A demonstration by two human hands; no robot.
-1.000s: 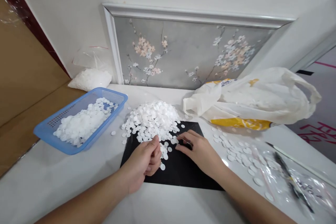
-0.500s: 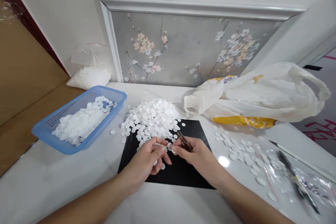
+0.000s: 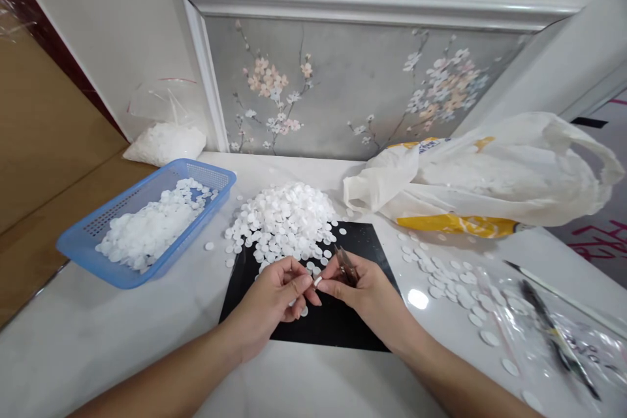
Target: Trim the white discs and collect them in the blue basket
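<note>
Now pinching a disc (image 3: 318, 281) and holding tweezers (image 3: 347, 266) in right fingers (image 3: 336, 289); cannot tell the grip of left fingers (image 3: 298, 285).

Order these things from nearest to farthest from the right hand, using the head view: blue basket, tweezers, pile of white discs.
1. Tweezers: held in the right hand.
2. Pile of white discs: just beyond, to its left.
3. Blue basket: far left.
</note>
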